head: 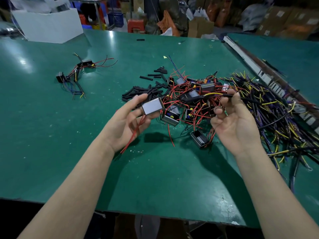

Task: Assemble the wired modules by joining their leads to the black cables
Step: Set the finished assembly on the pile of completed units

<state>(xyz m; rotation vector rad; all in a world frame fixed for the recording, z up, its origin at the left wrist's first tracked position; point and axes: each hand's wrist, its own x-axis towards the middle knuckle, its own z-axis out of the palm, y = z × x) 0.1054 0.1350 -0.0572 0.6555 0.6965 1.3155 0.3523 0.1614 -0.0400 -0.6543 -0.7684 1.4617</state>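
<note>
Left hand (128, 116), palm up above the green table (51, 135), grips a small grey module (153, 106) between fingertips and thumb; its red leads (133, 135) hang across the palm. Right hand (236, 121) pinches a black cable (229, 96) (yellow lead at its end) in a narrow grip. Behind both: a heap of modules (189, 97), black sleeves (148, 91), and, at right, a bundle of cables (276, 114). Two finished sets (76, 73) lie far left.
</note>
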